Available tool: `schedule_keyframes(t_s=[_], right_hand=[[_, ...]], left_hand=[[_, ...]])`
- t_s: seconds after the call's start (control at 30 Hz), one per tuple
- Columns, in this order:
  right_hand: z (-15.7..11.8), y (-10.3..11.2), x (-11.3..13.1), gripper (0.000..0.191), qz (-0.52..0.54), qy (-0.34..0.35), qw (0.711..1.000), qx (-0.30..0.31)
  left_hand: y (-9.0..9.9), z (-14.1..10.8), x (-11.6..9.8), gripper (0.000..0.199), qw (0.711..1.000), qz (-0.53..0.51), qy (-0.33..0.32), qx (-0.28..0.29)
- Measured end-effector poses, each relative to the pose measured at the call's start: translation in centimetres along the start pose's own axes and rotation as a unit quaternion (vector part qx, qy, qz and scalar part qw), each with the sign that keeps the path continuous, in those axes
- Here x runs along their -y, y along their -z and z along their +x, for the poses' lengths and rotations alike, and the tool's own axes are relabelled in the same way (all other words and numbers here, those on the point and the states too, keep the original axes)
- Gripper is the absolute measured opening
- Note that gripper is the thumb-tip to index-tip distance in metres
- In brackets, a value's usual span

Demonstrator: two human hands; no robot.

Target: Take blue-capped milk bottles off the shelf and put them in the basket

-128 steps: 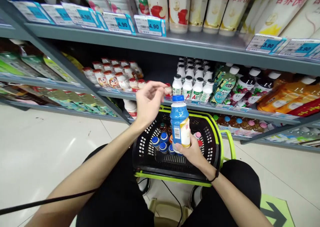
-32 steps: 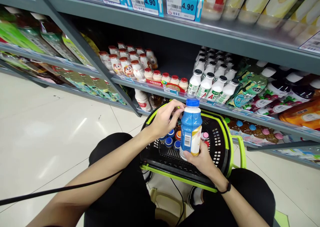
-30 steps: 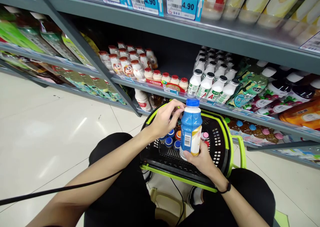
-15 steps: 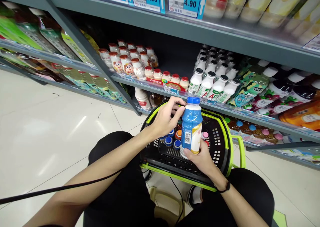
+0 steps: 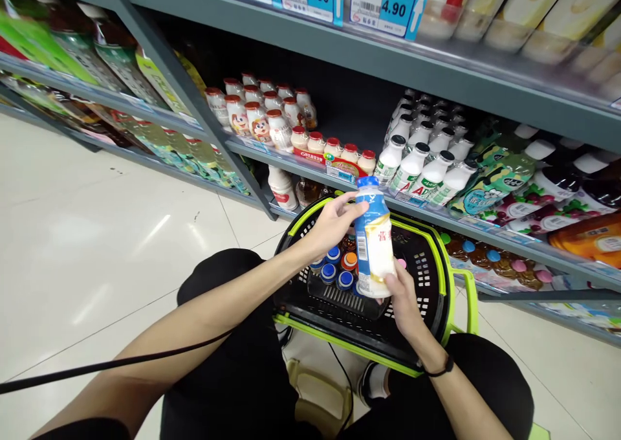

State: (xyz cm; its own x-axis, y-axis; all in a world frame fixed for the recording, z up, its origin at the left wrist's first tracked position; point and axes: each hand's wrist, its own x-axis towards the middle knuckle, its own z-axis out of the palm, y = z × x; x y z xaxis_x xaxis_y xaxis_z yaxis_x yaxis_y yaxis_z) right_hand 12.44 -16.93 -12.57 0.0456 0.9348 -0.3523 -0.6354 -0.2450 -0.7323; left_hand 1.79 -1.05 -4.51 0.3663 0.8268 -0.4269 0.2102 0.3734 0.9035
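Observation:
A blue and white bottle (image 5: 374,242) with a blue cap is held nearly upright over a black basket with a lime green rim (image 5: 441,259). My left hand (image 5: 334,220) grips the bottle's upper part, thumb across the front just below the cap. Around its lower right side are the fingers of my right hand (image 5: 403,291). Beneath, inside the basket, several capped bottles stand together, among them blue caps (image 5: 328,272) and an orange cap (image 5: 349,261); the held bottle hides some of them.
Beyond the basket runs a grey shelf (image 5: 272,158) with red-capped small bottles (image 5: 279,129), black-capped white bottles (image 5: 412,168) and camouflage-patterned bottles (image 5: 495,184). The basket's green handle (image 5: 470,301) sticks out right. A dark cable (image 5: 121,364) crosses my left forearm.
The bottle has turned, so its white and gold label now shows more. My left hand has closed on its upper part, and my right hand has shifted to its right side.

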Motion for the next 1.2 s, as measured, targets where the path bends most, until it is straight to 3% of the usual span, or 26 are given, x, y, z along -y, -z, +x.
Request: schedule_keyframes(t_s=[0.1, 0.2, 0.37, 0.47, 0.7, 0.8, 0.93, 1.03, 1.1, 1.2], right_hand=[[0.1, -0.7, 1.4, 0.061, 0.150, -0.053, 0.986, 0.053], [0.2, -1.3, 2.0, 0.060, 0.186, -0.083, 0.975, 0.084], [0.4, -0.6, 0.9, 0.060, 0.075, 0.016, 0.997, -0.031], [0.3, 0.3, 0.4, 0.064, -0.015, 0.087, 0.993, -0.080], [0.2, 0.5, 0.7, 0.068, -0.115, 0.169, 0.972, -0.113], [0.3, 0.8, 0.2, 0.066, -0.204, 0.234, 0.943, -0.119], [0.4, 2.1, -0.4, 0.066, -0.318, 0.366, 0.868, -0.105], [0.4, 2.6, -0.6, 0.070, -0.350, 0.405, 0.840, -0.091], [0.5, 2.5, -0.7, 0.069, -0.337, 0.394, 0.850, -0.095], [0.7, 2.0, -0.4, 0.067, -0.276, 0.313, 0.903, -0.100]], left_hand=[[0.1, 0.3, -0.5, 0.034, 0.996, -0.087, 0.005, -0.036], [0.2, 0.5, -0.5, 0.030, 0.990, -0.139, -0.006, -0.037], [0.1, 0.6, -0.6, 0.031, 0.987, -0.162, 0.000, -0.008], [0.1, 0.6, -1.2, 0.038, 0.987, -0.162, -0.009, 0.021], [0.8, 0.7, -1.9, 0.046, 0.984, -0.177, 0.012, 0.010], [1.0, 0.6, -2.0, 0.045, 0.982, -0.186, 0.012, 0.013], [1.1, 0.3, -2.3, 0.043, 0.984, -0.174, 0.013, 0.026], [1.2, 0.1, -2.5, 0.041, 0.984, -0.174, 0.008, 0.038], [1.3, 0.0, -2.5, 0.040, 0.983, -0.177, 0.003, 0.044], [1.4, -0.1, -2.8, 0.042, 0.983, -0.177, -0.013, 0.056]])
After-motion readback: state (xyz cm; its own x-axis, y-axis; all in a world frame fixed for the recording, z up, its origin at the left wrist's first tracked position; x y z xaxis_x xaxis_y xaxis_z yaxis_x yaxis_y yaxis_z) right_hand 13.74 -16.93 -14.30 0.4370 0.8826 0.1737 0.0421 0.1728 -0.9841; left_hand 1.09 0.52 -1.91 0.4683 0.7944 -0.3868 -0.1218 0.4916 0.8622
